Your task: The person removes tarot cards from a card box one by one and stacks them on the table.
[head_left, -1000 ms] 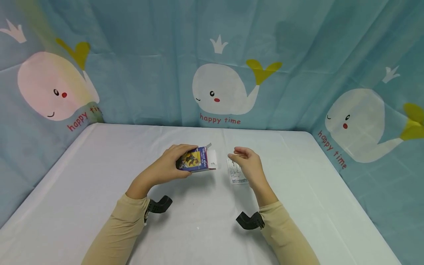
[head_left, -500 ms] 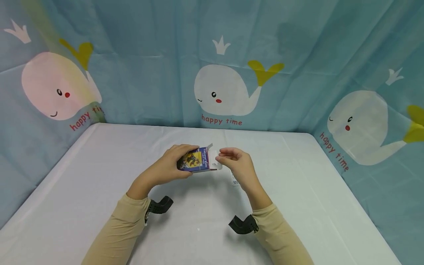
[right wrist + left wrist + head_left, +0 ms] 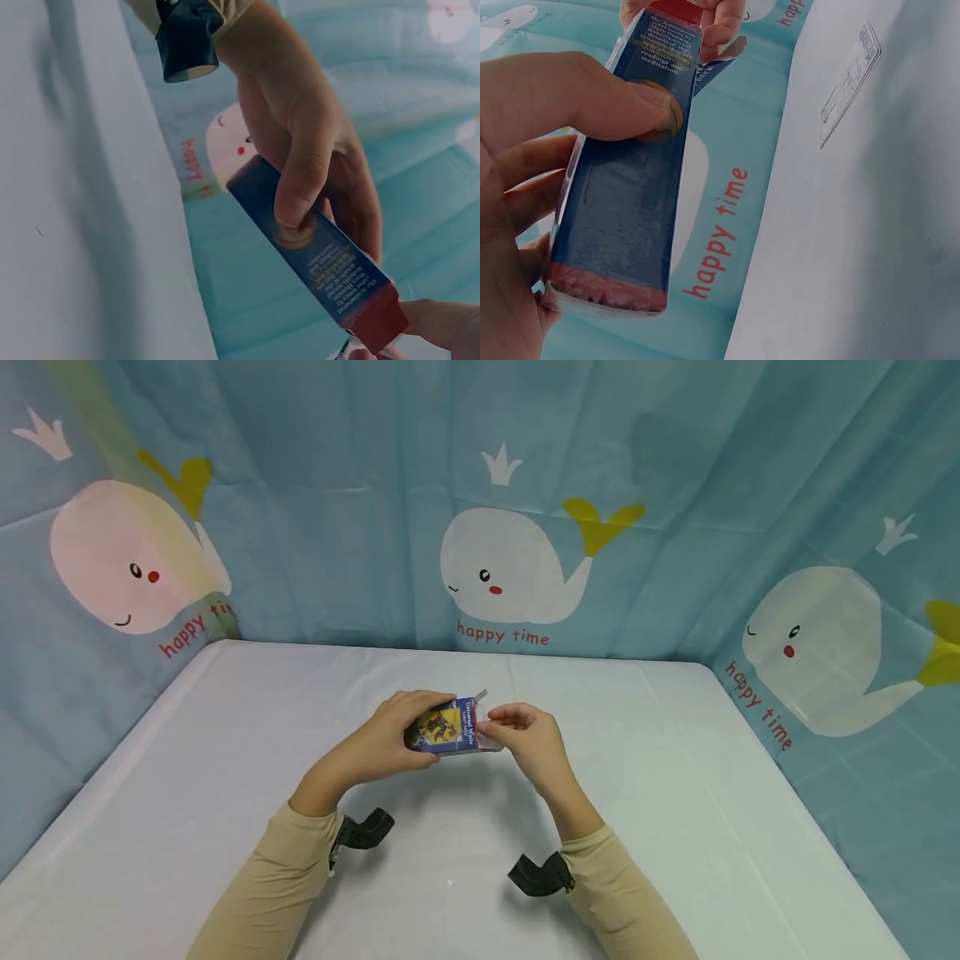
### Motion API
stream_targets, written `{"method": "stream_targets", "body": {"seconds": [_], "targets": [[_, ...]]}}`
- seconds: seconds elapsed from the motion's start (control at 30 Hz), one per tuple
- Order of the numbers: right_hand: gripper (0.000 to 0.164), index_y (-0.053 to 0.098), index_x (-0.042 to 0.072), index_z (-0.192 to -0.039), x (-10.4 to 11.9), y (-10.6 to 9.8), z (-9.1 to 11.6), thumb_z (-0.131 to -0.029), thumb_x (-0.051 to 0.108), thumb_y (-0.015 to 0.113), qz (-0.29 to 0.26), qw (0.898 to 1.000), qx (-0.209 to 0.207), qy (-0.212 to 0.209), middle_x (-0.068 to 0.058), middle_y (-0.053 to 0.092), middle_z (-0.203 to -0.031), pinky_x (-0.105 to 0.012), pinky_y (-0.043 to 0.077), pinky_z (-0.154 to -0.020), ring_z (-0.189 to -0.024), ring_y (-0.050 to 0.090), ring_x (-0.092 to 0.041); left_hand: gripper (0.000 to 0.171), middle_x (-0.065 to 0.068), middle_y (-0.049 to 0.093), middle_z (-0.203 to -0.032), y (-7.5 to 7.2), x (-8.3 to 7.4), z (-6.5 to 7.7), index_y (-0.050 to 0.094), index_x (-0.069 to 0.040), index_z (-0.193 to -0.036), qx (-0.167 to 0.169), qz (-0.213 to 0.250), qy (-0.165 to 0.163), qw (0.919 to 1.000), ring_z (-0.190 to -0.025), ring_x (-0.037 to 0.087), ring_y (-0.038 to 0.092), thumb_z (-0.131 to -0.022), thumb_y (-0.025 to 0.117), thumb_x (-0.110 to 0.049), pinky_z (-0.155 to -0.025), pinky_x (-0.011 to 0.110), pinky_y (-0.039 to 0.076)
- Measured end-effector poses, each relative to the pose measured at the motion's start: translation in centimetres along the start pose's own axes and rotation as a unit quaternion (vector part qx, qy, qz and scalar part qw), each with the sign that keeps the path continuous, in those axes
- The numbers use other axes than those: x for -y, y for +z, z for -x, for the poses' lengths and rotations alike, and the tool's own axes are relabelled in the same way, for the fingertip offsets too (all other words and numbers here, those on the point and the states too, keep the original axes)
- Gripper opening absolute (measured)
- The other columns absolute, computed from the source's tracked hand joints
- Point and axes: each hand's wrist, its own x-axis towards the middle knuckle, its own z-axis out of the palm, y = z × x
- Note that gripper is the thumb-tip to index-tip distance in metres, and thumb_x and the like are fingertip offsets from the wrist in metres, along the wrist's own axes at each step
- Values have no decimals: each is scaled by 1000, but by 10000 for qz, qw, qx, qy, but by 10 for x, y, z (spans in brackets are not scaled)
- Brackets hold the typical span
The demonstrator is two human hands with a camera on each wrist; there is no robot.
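A blue tarot card box [image 3: 442, 728] hangs above the white table in my left hand [image 3: 386, 737]. The left thumb presses one narrow side of the box [image 3: 622, 217], with the fingers round the opposite side. My right hand [image 3: 531, 742] is at the box's opened right end, thumb and fingertips pinching the white end flap [image 3: 489, 743]. A red side flap [image 3: 381, 321] shows beside these fingertips in the right wrist view. A printed card [image 3: 850, 86] lies on the table in the left wrist view; in the head view my right hand and forearm hide it.
The white-covered table [image 3: 360, 877] reaches back to a blue whale-print curtain [image 3: 322, 560], which also runs along both sides. Black wrist mounts [image 3: 542, 875] stick out inward from both sleeves.
My right hand has moved left from above the printed card to the box's open end and taken the flap. The left hand has stayed almost still with the box.
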Motion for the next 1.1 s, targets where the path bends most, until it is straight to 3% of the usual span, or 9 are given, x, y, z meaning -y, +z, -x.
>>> {"method": "stream_targets", "body": {"seconds": [0.13, 0.37, 0.63, 0.93, 1.1], "targets": [[21, 71, 0, -98, -2, 4, 0, -85, 15, 77, -6, 10000, 21, 78, -9, 70, -89, -24, 51, -67, -76, 62, -12, 77, 9, 52, -146, 1, 0, 0, 46, -17, -148, 5, 34, 46, 10000, -122, 29, 46, -79, 79, -13, -99, 51, 37], [18, 70, -2, -98, -5, 8, -1, -85, 10, 74, -30, 9999, 60, 95, -10, 69, -88, -35, 57, -74, -73, 62, -11, 78, 10, 52, -146, 2, -1, 1, 46, -17, -148, 3, 37, 67, 10000, -124, 30, 46, -79, 80, -12, -102, 54, 35], [13, 69, -1, -92, -3, 6, -1, -86, 9, 72, -45, 9998, 75, 204, -7, 68, -81, -23, 52, -65, -71, 62, -11, 77, 9, 51, -147, 2, -4, 2, 46, -17, -148, 4, 27, 193, 9998, -127, 30, 45, -79, 79, -12, -103, 54, 35], [16, 71, 2, -90, -6, 0, -3, -86, 18, 73, 181, 9996, 16, 230, -5, 72, -82, -25, 52, -65, -70, 63, -10, 77, 8, 51, -148, 2, -1, 2, 46, -18, -149, -37, 1, 192, 9998, -126, 29, 45, -79, 78, -13, -102, 53, 35], [21, 72, 3, -88, -4, -8, -5, -86, 23, 76, 169, 9992, -74, 345, -5, 69, -80, -28, 53, -68, -67, 60, -13, 79, 7, 49, -149, -2, -2, 1, 44, -20, -150, -5, -28, 22, 10000, -126, 28, 43, -79, 79, -17, -101, 52, 37]]}}
